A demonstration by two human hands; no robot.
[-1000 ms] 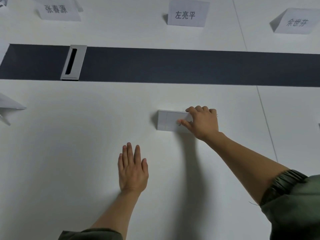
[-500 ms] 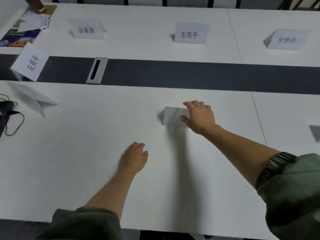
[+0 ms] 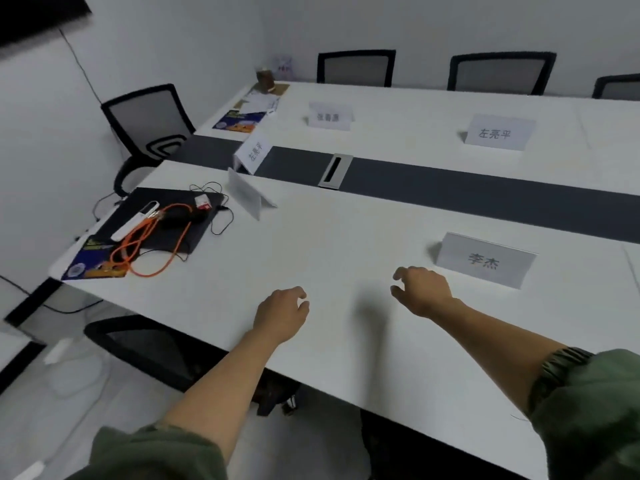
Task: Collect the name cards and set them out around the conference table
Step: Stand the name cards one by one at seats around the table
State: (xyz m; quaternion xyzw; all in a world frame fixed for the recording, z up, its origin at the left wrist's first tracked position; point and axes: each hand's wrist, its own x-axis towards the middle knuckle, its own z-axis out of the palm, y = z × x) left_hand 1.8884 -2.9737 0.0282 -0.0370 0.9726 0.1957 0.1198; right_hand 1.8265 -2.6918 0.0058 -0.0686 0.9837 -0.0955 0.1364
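Note:
A white name card (image 3: 485, 260) stands upright on the near side of the white conference table (image 3: 346, 244), its printed face toward me. My right hand (image 3: 420, 291) hovers just left of it, empty, fingers loosely curled and apart. My left hand (image 3: 282, 315) hangs over the table's near edge, empty, fingers loosely curled. Two more name cards stand on the far side: one (image 3: 497, 132) at centre right, another (image 3: 329, 116) further left. One card (image 3: 252, 154) stands at the dark centre strip, and a blank-backed card (image 3: 246, 194) stands just in front of it.
A black laptop (image 3: 162, 220) with an orange cable (image 3: 145, 247), a white device and a black wire lies at the table's left end. A cable port (image 3: 335, 169) sits in the dark strip. Papers (image 3: 252, 107) lie in the far-left corner. Black chairs (image 3: 356, 68) line the far side and left end.
My right hand has let go of the name card and drawn back left. My left hand lifted off the table and curled. My view rose and swung left, showing chairs and the laptop.

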